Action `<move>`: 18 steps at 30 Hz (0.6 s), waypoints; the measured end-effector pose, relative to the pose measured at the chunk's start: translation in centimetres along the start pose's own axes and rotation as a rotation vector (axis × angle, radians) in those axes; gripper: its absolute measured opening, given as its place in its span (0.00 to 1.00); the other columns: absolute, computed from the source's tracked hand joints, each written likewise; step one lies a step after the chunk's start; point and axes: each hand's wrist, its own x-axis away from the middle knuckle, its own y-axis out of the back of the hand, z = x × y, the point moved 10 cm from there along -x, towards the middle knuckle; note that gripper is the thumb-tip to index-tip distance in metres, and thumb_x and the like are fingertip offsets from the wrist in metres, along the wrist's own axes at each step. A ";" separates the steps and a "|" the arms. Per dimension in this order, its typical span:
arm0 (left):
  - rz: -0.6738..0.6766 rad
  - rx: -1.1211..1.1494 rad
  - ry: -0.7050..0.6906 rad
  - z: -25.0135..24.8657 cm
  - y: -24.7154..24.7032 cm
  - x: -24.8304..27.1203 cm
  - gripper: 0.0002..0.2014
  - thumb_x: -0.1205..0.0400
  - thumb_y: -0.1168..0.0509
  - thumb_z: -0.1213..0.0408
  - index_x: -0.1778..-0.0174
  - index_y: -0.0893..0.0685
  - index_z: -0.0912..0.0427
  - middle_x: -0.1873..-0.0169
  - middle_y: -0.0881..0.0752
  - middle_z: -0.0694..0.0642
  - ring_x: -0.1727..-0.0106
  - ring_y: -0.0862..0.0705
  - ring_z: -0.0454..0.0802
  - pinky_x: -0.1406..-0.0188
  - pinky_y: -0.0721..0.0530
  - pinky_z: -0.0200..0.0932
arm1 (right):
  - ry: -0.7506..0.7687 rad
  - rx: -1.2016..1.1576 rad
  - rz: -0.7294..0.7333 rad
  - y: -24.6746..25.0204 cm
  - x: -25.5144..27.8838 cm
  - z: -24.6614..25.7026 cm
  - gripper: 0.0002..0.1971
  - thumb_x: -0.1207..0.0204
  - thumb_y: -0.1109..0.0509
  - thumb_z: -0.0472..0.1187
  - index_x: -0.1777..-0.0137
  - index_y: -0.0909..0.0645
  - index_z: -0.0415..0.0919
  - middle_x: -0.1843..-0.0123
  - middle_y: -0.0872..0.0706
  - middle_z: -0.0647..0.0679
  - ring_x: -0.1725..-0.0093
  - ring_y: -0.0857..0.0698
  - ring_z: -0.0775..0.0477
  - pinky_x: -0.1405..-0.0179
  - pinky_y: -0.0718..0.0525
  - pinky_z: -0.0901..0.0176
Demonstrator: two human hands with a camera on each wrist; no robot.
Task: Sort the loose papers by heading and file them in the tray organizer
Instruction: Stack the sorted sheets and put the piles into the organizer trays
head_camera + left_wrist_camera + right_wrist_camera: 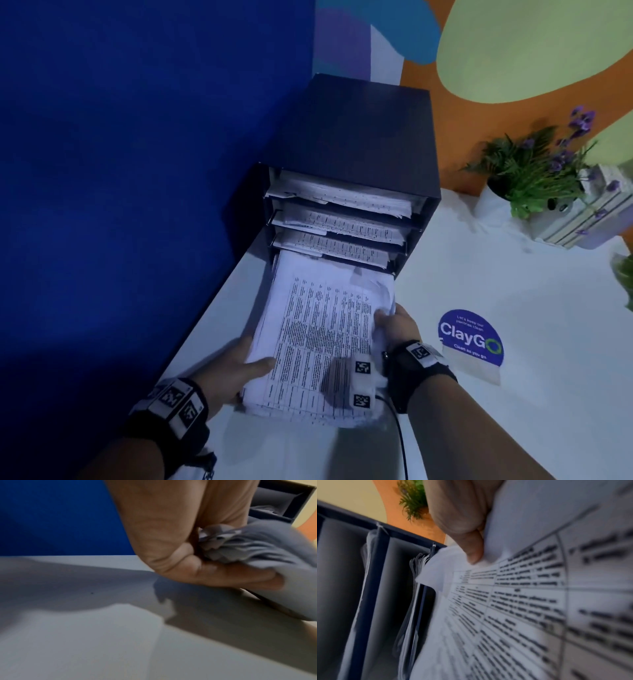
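Head view: both hands hold a thick stack of papers (pixel 318 339), its far end in the lowest slot of the dark tray organizer (pixel 356 144), which stands against the blue wall (pixel 137 171). The left hand (pixel 236 363) grips the near left edge, the right hand (pixel 394 329) the right edge; open white table (pixel 496 281) lies to the right.

Left wrist view: fingers curl under the fanned sheet edges, above the tabletop.

Right wrist view: the thumb (pixel 474 547) presses the printed top sheet; papers already fill the upper slots.
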 end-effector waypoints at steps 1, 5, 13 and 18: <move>-0.015 0.003 -0.015 -0.3 0.1 -0.1 0.16 0.16 0.32 0.59 0.36 0.24 0.36 0.42 0.11 0.44 0.42 0.11 0.47 0.45 0.12 0.53 | -0.008 -0.044 -0.013 0.2 0.2 -0.2 0.06 0.19 0.37 0.36 0.47 0.19 0.41 0.59 0.16 0.41 0.65 0.21 0.43 0.67 0.22 0.59; -0.057 -0.007 0.052 -0.4 0.4 -0.5 0.14 0.16 0.33 0.55 0.35 0.24 0.39 0.42 0.12 0.53 0.45 0.11 0.56 0.59 0.10 0.55 | -0.048 -0.124 -0.057 -0.5 0.0 -0.3 0.06 0.23 0.35 0.38 0.50 0.19 0.39 0.61 0.14 0.40 0.66 0.17 0.41 0.63 0.20 0.57; -0.211 -0.124 -0.025 -4.2 2.8 -3.9 0.08 0.14 0.37 0.58 0.39 0.23 0.45 0.47 0.12 0.55 0.51 0.10 0.65 0.51 0.11 0.62 | 0.038 -0.015 0.136 -2.7 -0.4 2.6 0.22 0.26 0.27 0.55 0.42 0.25 0.39 0.56 0.17 0.43 0.60 0.20 0.44 0.58 0.21 0.49; -0.317 -0.253 -0.087 -8.2 3.8 -7.1 0.16 0.14 0.39 0.51 0.32 0.26 0.52 0.42 0.15 0.55 0.69 0.12 0.49 0.75 0.20 0.42 | -0.150 -0.225 0.445 -4.8 4.1 -0.3 0.11 0.21 0.33 0.29 0.44 0.30 0.38 0.56 0.18 0.27 0.65 0.13 0.31 0.78 0.24 0.56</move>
